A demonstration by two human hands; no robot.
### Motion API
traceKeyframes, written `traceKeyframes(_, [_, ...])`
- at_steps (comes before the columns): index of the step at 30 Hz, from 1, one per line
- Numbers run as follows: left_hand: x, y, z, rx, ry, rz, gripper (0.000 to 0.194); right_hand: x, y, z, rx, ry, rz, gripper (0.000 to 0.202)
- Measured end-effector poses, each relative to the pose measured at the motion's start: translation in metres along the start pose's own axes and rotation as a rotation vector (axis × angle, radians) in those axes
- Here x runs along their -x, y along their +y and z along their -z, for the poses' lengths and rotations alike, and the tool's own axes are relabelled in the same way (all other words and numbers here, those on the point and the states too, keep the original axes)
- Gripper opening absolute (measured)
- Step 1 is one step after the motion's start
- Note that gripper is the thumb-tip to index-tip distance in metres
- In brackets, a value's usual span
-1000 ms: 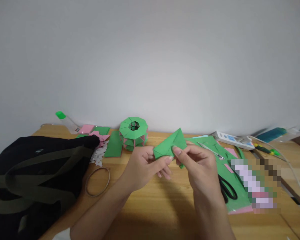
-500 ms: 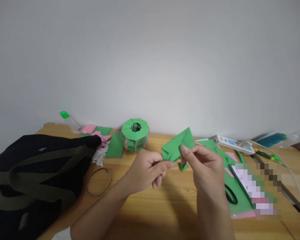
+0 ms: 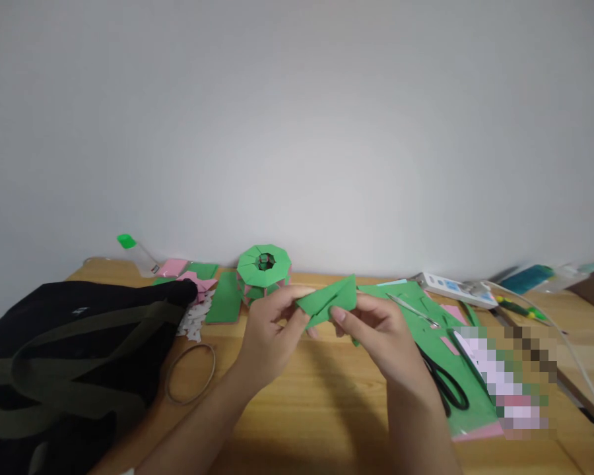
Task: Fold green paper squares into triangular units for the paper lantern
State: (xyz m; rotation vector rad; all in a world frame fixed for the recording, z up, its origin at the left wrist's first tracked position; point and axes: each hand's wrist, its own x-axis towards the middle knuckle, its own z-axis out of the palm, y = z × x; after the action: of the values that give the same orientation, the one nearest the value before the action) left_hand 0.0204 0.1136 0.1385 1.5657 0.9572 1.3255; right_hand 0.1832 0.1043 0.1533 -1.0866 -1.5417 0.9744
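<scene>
From where I stand, the wooden table [image 3: 287,429] runs back to a pale grey wall [image 3: 297,132], its far edge meeting it and its far left corner showing. Above the middle of the table is a green folded paper [image 3: 334,297], tilted up to the right; the left hand [image 3: 272,336] pinches its left end with the fingers, and the right hand [image 3: 383,333] grips its right part, thumb pressed on the face. The near left side belongs to a black bag [image 3: 89,349], with a thin hoop [image 3: 214,366] lying between it and the left forearm. Along the far left stand or lie a green-capped clear item [image 3: 127,241], a pink folded piece [image 3: 193,280], white scraps [image 3: 194,316], a green stack [image 3: 224,300] and a green-and-pink paper ring [image 3: 247,267]. On the right, green sheets [image 3: 475,402] carry black-handled scissors [image 3: 450,380], near the right forearm, and a blurred patch hides some items. Beyond them a white power strip [image 3: 455,289] sits near the wall, its cord curving nearward. Plain wood lies between the forearms, shadowed on its right, so there's most room nearward; sideways, hoop and scissors narrow it.
</scene>
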Motion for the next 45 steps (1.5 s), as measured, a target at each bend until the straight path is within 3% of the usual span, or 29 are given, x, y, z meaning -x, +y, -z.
traceKeyframes(5, [0.001,-0.003,0.004,-0.408,0.149,-0.225,0.019,0.0,0.002,-0.004,-0.031,0.038,-0.057,0.022])
traceKeyframes(8, [0.001,-0.003,0.004,-0.51,0.118,-0.381,0.027,0.0,0.005,-0.007,-0.06,0.088,-0.078,0.021])
traceKeyframes(10, [0.003,-0.001,0.003,-0.503,0.069,-0.407,0.031,-0.001,0.005,-0.009,-0.066,0.124,-0.079,0.017])
traceKeyframes(15, [0.004,0.004,0.0,-0.38,-0.041,-0.284,0.027,-0.002,0.004,-0.01,-0.076,0.158,-0.104,0.012])
traceKeyframes(19, [0.0,0.003,0.001,-0.21,-0.053,-0.13,0.017,-0.002,0.003,-0.01,-0.107,0.135,-0.143,0.012])
traceKeyframes(24, [-0.005,0.001,0.004,-0.192,0.037,-0.018,0.017,-0.003,0.001,-0.006,-0.101,0.11,-0.198,0.021])
traceKeyframes(29, [-0.006,-0.004,0.004,0.027,0.11,0.146,0.009,-0.003,0.003,0.001,-0.15,0.031,-0.168,0.009])
traceKeyframes(31, [-0.007,-0.006,0.004,0.111,0.123,0.192,0.016,-0.002,0.004,0.003,-0.169,-0.007,-0.191,0.003])
traceKeyframes(36, [-0.01,-0.005,0.007,0.196,0.2,0.127,0.025,0.0,0.004,0.004,-0.211,-0.058,-0.264,0.022])
traceKeyframes(41, [-0.007,-0.003,0.013,0.048,0.023,-0.017,0.019,0.0,0.005,0.004,-0.29,0.025,-0.243,0.026])
traceKeyframes(45, [-0.006,-0.005,0.014,-0.09,-0.003,-0.128,0.01,0.0,0.006,0.005,-0.324,0.053,-0.23,0.031])
